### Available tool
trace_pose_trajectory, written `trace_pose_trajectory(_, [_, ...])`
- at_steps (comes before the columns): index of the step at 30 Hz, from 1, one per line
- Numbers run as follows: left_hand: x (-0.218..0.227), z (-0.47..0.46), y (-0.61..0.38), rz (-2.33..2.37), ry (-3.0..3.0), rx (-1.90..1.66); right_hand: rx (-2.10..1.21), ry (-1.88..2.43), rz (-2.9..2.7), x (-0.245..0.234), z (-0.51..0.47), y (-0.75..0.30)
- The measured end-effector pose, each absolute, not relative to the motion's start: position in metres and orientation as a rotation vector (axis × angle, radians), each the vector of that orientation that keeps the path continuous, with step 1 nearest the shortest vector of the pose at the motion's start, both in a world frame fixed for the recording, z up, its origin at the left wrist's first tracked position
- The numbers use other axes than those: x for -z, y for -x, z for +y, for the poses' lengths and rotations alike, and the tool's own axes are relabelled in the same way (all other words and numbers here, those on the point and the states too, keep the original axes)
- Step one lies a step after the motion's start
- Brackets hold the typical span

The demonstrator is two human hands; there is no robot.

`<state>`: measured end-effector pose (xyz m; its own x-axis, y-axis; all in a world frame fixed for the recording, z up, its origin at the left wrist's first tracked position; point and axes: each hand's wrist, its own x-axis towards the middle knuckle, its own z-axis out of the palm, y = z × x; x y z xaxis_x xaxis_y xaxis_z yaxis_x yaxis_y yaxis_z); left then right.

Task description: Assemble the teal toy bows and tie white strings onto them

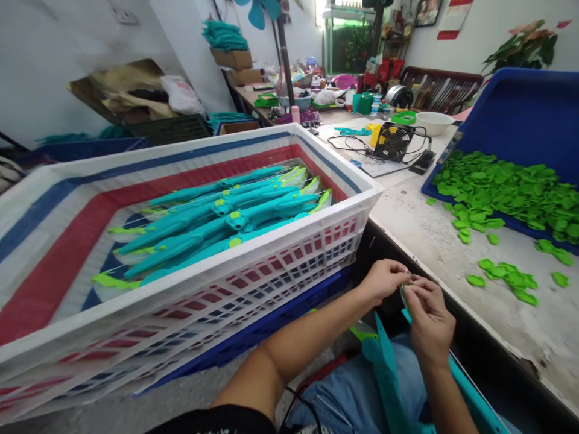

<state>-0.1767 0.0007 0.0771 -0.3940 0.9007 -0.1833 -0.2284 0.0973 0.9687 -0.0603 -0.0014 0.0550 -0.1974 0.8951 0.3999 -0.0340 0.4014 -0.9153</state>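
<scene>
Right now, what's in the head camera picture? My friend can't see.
A person's left hand and right hand meet at something small over a turquoise part at their lap. A white crate of turquoise pieces stands left; green bits lie in and outside a blue bin, right.

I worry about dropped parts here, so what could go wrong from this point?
Loose green pieces on the table, outside the blue bin, might get brushed off the near edge. The turquoise part over the lap could slip while the left hand and right hand work close together.
</scene>
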Motion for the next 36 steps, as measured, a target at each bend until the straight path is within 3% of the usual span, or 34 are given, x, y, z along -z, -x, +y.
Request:
trace_pose_trajectory(3, [-0.078,-0.008,0.181,1.708,-1.079,-1.567,-1.099,0.847,-1.354,-0.038,0.005,0.064])
trace_pose_trajectory(11, [-0.079,-0.014,0.175,1.235,-0.641,-1.546,-1.050,0.906,-1.290,-0.045,0.015,0.072])
trace_pose_trajectory(20, [-0.092,-0.014,0.188,1.171,-0.633,-1.336,-0.881,0.853,-1.450,-0.051,0.014,0.077])
trace_pose_trajectory(30, [-0.097,-0.008,0.169,1.230,-0.490,-1.539,-0.720,0.749,-1.663,-0.057,0.021,0.067])
trace_pose_trajectory(36, [-0.097,-0.009,0.177,1.018,-0.497,-1.460,-0.736,0.673,-1.684,-0.061,0.032,0.058])
